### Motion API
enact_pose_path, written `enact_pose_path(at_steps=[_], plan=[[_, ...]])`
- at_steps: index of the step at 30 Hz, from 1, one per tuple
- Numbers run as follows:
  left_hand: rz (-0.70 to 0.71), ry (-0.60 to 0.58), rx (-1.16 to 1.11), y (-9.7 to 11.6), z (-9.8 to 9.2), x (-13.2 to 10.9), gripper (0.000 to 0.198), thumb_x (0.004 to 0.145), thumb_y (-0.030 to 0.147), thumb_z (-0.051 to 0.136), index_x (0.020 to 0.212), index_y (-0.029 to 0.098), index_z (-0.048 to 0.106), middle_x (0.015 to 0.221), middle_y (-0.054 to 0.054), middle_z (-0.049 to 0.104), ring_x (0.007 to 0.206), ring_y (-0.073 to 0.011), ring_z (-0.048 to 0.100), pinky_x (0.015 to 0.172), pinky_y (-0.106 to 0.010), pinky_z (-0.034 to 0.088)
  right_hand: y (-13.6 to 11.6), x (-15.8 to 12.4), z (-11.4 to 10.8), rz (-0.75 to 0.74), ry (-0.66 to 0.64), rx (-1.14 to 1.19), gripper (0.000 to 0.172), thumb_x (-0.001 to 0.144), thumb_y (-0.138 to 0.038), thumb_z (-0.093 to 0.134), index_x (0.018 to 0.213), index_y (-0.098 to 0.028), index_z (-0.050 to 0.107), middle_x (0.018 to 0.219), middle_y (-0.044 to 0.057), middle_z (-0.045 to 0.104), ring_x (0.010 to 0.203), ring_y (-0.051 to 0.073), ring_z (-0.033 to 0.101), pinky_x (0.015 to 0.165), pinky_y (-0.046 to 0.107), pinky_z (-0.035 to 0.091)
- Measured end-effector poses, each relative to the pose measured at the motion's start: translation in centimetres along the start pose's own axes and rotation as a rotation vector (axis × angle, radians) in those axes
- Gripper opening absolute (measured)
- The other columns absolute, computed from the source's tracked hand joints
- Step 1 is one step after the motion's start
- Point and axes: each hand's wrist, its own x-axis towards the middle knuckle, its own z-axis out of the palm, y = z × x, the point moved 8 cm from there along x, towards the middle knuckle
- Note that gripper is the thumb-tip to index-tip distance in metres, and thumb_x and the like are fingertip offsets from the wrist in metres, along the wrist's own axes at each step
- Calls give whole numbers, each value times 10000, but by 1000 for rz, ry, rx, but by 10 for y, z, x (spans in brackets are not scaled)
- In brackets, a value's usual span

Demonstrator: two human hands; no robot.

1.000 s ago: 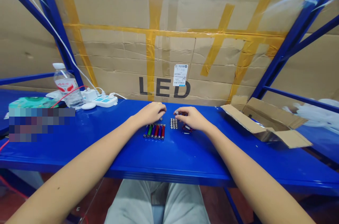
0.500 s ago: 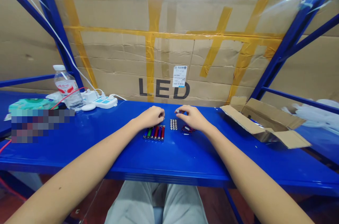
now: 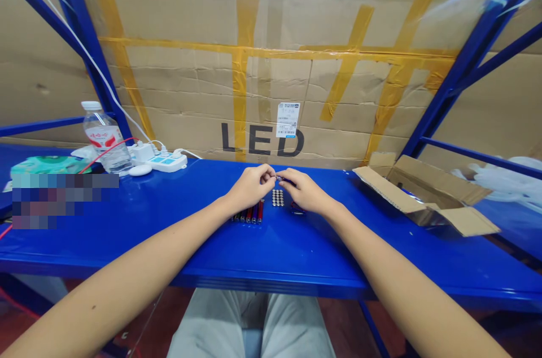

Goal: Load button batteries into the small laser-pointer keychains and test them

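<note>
My left hand [image 3: 250, 184] and my right hand [image 3: 302, 188] meet fingertip to fingertip above the blue shelf [image 3: 275, 239], both pinched on a small metal piece too tiny to name. Under my left hand lies a row of small coloured cylinders [image 3: 250, 213], partly hidden by it. Between the hands sits a block of small silver button cells [image 3: 278, 197]. Dark red and black bits [image 3: 296, 209] peek out under my right hand.
An open cardboard box [image 3: 427, 194] lies at the right. At the left stand a water bottle [image 3: 104, 136], a white power strip [image 3: 165, 161] with plugs, and a green packet [image 3: 46, 166]. A taped cardboard sheet marked LED [image 3: 262, 75] closes the back.
Both hands have lifted off the shelf and come together at the middle. My left hand now covers more of the coloured cylinders.
</note>
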Motion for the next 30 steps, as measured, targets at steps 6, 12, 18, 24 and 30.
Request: enact_pose_path(at_steps=[6, 12, 18, 24, 30], plan=[[-47, -16, -75, 0, 0, -1, 67, 788, 203, 544, 789, 155, 590, 630, 33, 572, 561, -90, 499, 545, -214, 387, -7, -3, -11, -26, 150, -11, 194, 788, -67, 534, 938, -189, 534, 897, 53, 556, 809, 182, 529, 703, 303, 434], [-84, -49, -173, -2, 0, -2, 64, 784, 211, 547, 804, 158, 576, 627, 30, 572, 550, -96, 518, 533, -214, 405, -13, -3, -15, -45, 176, 15, 60, 858, -142, 533, 829, -192, 545, 804, 36, 571, 748, 173, 535, 679, 296, 413], [-88, -71, -154, -2, 1, -2, 70, 793, 221, 544, 803, 159, 574, 614, 29, 566, 544, -99, 518, 531, -218, 408, -15, -2, -8, -24, 111, 16, 183, 938, -170, 439, 883, -185, 613, 858, 68, 663, 801, 187, 599, 744, 313, 440], [-82, -68, -147, -2, 4, -1, 57, 789, 208, 541, 794, 158, 570, 600, 35, 552, 525, -93, 497, 522, -217, 394, -13, -4, -11, -1, 189, 5, 174, 825, -156, 572, 994, -191, 556, 956, 76, 563, 892, 207, 547, 773, 330, 446], [-86, -66, -160, 3, -1, -2, 67, 801, 219, 534, 792, 160, 564, 601, 30, 568, 534, -99, 513, 522, -218, 405, -18, -6, -17, -75, 252, 6, 107, 845, -101, 498, 841, -204, 530, 834, 54, 542, 807, 196, 529, 728, 323, 432]])
